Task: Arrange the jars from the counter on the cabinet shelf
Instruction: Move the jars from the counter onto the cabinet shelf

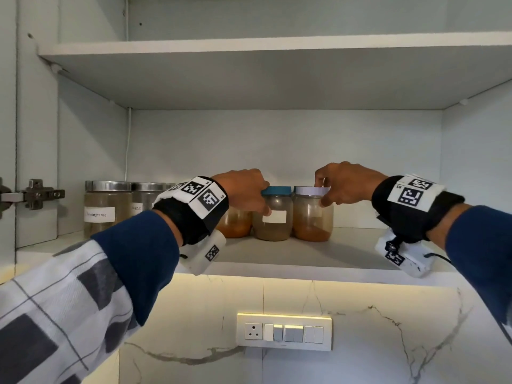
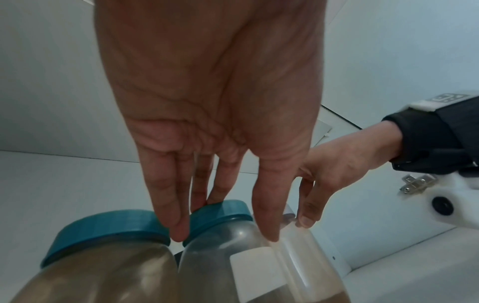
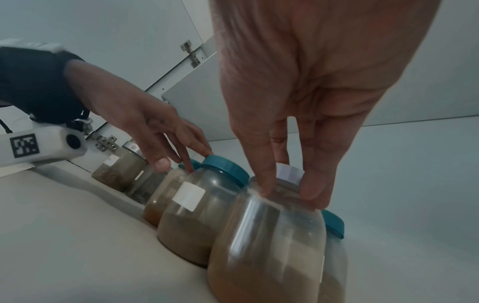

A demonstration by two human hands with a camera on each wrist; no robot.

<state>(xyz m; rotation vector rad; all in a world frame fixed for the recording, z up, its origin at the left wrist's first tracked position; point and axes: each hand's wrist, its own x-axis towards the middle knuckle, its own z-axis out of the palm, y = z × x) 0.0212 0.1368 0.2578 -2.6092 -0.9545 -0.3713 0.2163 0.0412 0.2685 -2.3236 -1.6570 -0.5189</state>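
head: settling jars in a row on the white cabinet shelf (image 1: 346, 268); next, likely let go and fetch more | left wrist: left hand (image 2: 207, 102) fingers grasp the clear teal-lidded powder jar (image 2: 233, 252) at its neck | right wrist: right hand (image 3: 311, 92) pinches the clear white-lidded powder jar (image 3: 267, 250), standing beside it

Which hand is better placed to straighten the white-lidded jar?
Right. The right hand already pinches the white-lidded jar at its neck; the left hand is busy at the teal-lidded jar.
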